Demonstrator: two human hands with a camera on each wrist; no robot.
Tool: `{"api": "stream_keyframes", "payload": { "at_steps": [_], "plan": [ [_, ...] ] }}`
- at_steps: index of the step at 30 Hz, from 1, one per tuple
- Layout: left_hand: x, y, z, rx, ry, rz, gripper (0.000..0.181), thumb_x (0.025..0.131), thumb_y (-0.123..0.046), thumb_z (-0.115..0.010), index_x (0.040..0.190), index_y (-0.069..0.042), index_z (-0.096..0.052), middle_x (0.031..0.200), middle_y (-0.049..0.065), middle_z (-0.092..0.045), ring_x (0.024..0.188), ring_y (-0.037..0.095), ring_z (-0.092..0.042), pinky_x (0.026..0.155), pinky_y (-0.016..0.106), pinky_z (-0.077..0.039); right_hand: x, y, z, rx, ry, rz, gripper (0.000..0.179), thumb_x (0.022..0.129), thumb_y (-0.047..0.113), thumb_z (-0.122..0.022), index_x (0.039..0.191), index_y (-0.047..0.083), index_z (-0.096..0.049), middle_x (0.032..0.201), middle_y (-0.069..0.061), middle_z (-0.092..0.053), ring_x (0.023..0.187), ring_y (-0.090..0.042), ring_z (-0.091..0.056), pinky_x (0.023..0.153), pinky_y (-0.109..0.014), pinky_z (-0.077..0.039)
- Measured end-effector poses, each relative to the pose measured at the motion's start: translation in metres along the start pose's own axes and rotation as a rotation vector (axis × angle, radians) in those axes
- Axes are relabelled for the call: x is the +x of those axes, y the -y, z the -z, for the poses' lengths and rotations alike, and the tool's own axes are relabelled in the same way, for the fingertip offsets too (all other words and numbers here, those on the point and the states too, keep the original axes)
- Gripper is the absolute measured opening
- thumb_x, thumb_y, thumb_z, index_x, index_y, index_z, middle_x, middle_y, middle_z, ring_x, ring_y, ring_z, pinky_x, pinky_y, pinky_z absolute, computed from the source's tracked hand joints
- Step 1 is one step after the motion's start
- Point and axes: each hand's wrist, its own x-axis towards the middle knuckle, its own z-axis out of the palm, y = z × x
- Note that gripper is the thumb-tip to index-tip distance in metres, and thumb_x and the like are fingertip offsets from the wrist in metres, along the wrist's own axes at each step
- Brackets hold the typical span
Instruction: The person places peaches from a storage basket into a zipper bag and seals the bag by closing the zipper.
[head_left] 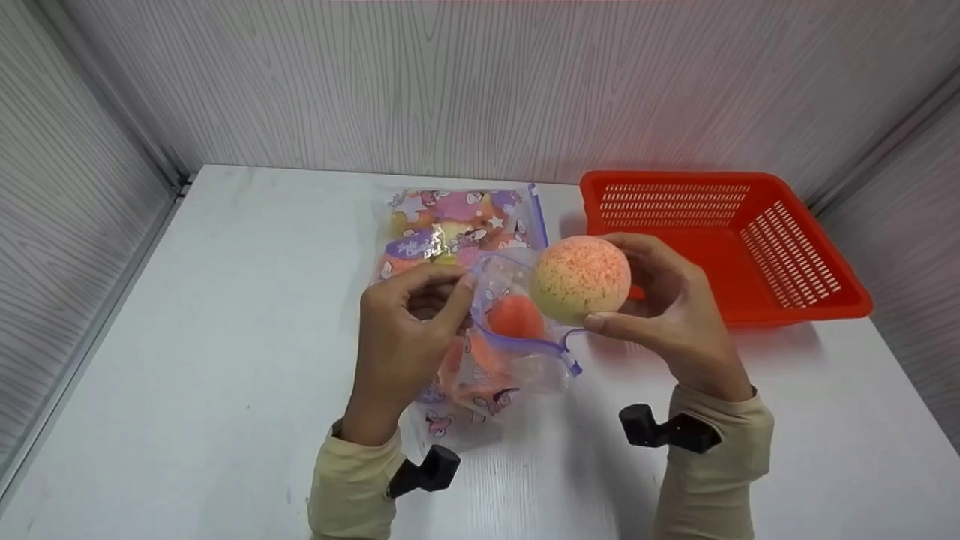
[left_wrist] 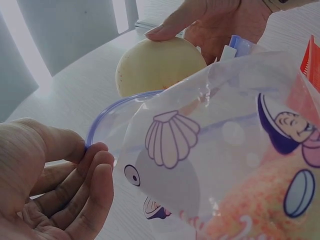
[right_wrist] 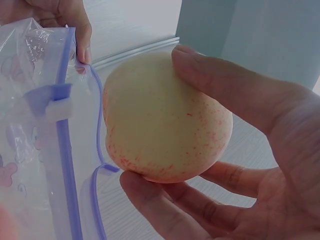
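Note:
My right hand [head_left: 667,307] holds a round yellowish peach [head_left: 581,277] with red speckles, thumb on one side and fingers on the other. The peach is right beside the mouth of a clear printed slider bag [left_wrist: 172,137] with a purple zip. My left hand [head_left: 412,322] pinches the bag's zip edge between thumb and fingers, and the mouth gapes. Inside this bag lies an orange-red fruit [head_left: 515,318]. In the right wrist view the white slider [right_wrist: 59,110] sits on the purple zip [right_wrist: 70,175], left of the peach.
Behind the open bag, a second printed zip bag [head_left: 457,214], filled with colourful fruit, lies flat on the white table [head_left: 225,315]. A red plastic basket [head_left: 847,292] with slotted sides stands at the right, near my right hand. A pale wood-grain wall [head_left: 450,90] rises behind the table.

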Motion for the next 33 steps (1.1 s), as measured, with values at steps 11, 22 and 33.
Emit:
{"api": "stream_keyframes", "payload": {
  "at_steps": [11, 22, 33],
  "plan": [
    [0.0, 0.002, 0.0, 0.001, -0.004, 0.001, 0.012, 0.094, -0.007, -0.07, 0.099, 0.003, -0.075, 0.082, 0.004, -0.072, 0.066, 0.013, -0.068, 0.067, 0.03, -0.061, 0.0, -0.002, 0.002, -0.016, -0.002, -0.001, 0.067, 0.075, -0.013, -0.078, 0.137, 0.004, -0.058, 0.133, -0.017, -0.061, 0.118, -0.04, -0.058, 0.093, -0.04, -0.057],
    [0.002, 0.001, -0.001, -0.009, -0.021, -0.002, 0.01, 0.094, -0.007, -0.071, 0.097, 0.002, -0.075, 0.08, 0.004, -0.072, 0.066, 0.014, -0.067, 0.064, 0.028, -0.06, -0.003, 0.0, 0.007, 0.062, 0.01, 0.126, 0.04, 0.089, -0.01, -0.065, 0.128, -0.007, -0.06, 0.123, -0.026, -0.063, 0.112, -0.04, -0.06, 0.093, -0.04, -0.057],
    [0.001, 0.005, -0.001, 0.007, -0.016, -0.002, 0.009, 0.094, -0.005, -0.071, 0.097, 0.002, -0.075, 0.08, 0.003, -0.072, 0.065, 0.014, -0.067, 0.064, 0.029, -0.06, -0.008, 0.004, 0.01, 0.093, -0.097, 0.138, 0.025, 0.094, -0.007, -0.062, 0.119, -0.007, -0.064, 0.087, -0.016, -0.06, 0.071, -0.027, -0.056, 0.066, -0.029, -0.056]
  ]
}}
